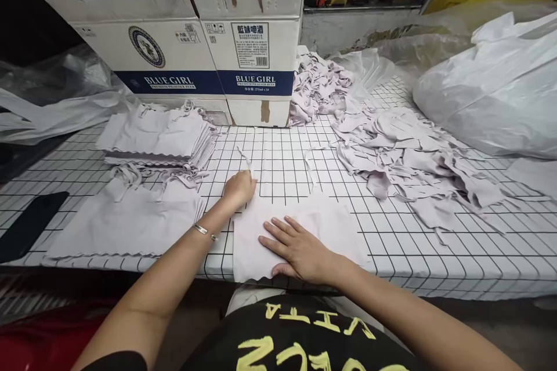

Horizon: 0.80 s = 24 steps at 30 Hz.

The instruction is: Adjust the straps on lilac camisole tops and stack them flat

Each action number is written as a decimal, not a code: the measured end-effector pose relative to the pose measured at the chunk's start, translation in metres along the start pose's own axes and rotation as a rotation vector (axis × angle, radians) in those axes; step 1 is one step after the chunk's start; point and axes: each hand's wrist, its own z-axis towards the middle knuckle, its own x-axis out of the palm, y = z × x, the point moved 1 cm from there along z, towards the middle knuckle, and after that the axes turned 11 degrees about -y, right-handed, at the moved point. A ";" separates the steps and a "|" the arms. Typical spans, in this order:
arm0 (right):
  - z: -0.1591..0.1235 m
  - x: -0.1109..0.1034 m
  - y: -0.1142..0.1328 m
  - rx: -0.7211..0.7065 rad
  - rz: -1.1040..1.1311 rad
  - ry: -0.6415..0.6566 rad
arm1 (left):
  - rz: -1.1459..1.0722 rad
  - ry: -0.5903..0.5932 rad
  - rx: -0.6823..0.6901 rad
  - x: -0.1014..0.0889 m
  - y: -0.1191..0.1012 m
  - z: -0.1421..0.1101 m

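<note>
A pale pink strappy top (335, 226) lies flat at the table's front edge, two thin straps running away from its upper edge. My right hand (302, 252) rests flat on it with fingers spread. At its upper left corner, my left hand (240, 188) is closed around one strap (244, 156), whose tip sticks out beyond the fist. The other strap (310, 168) lies loose on the cloth. Left of my left arm lies a similar top (134, 217), and behind it stands a neat stack of tops (152, 133).
A tall Blue Girl beer carton (174, 46) stands at the back. Heaps of loose pink pieces (404, 156) lie right, near a full white plastic bag (491, 87). A dark phone (32, 223) lies at the left edge. Grid-patterned cloth (278, 156) covers the table.
</note>
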 end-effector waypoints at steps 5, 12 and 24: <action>-0.008 -0.003 0.000 0.021 0.030 -0.024 | -0.374 0.135 -0.192 -0.008 -0.002 0.029; -0.012 -0.004 0.005 0.042 0.152 -0.017 | -0.710 0.082 -0.273 -0.028 -0.037 0.091; 0.067 -0.069 -0.054 0.664 1.513 -0.371 | -0.378 0.104 0.620 -0.032 -0.056 -0.027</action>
